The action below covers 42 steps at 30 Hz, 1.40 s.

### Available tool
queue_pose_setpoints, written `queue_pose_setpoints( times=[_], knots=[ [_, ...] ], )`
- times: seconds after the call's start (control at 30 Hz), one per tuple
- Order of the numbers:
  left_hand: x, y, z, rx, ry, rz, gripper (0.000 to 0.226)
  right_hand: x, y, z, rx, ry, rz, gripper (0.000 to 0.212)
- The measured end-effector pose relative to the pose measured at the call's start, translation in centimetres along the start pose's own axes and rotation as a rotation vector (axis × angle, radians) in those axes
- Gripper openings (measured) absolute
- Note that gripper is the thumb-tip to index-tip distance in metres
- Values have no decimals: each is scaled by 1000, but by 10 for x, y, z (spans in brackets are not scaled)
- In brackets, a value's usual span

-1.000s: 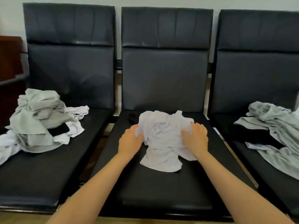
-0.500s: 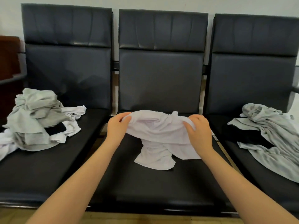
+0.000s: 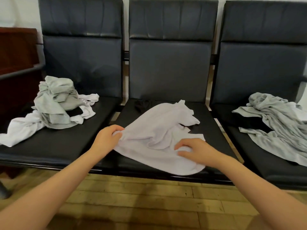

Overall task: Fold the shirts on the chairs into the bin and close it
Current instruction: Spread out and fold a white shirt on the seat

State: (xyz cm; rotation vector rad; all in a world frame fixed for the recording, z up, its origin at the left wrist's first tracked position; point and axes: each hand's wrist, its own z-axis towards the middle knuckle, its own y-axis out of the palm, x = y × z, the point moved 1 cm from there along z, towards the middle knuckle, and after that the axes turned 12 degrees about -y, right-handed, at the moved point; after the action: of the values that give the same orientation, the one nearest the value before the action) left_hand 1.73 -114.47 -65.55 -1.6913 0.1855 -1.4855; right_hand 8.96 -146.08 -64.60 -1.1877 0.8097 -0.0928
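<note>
A white shirt (image 3: 159,130) lies spread on the middle seat (image 3: 207,123) of the bench. The left hand (image 3: 106,138) pinches the shirt's left edge; the right hand (image 3: 196,150) rests on its near part, fingers curled into the cloth.

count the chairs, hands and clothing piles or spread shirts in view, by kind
Chairs: 3, left, middle, right
Hands: 2, left hand, right hand
Heaped clothing piles: 2, left pile, right pile
Spread white shirt: 1
Total: 8
</note>
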Motion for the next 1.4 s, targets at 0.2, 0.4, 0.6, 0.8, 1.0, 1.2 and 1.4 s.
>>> queue_pose_setpoints(
  times=[0.2, 0.4, 0.6, 0.8, 1.0, 1.2, 1.4],
  knots=[
    [9, 11, 8, 126, 128, 206, 28, 4, -11, 17, 237, 68, 54, 25],
    [59, 69, 2, -85, 359, 169, 27, 54, -13, 61, 395, 195, -39, 33],
    [56, 100, 11, -213, 415, 261, 47, 90, -8, 74, 347, 229, -9, 38],
    [49, 99, 16, -296, 330, -61, 29, 92, -5, 86, 327, 226, 37, 2],
    [53, 74, 28, -142, 173, -348, 20, 85, -18, 79, 418, 162, 47, 4],
    [50, 29, 31, -11, 16, -525, 23, 52, -23, 75, 385, 113, 85, 6],
    [53, -8, 19, 64, 189, -317, 21, 4, -43, 70, 621, 22, 253, 10]
  ],
)
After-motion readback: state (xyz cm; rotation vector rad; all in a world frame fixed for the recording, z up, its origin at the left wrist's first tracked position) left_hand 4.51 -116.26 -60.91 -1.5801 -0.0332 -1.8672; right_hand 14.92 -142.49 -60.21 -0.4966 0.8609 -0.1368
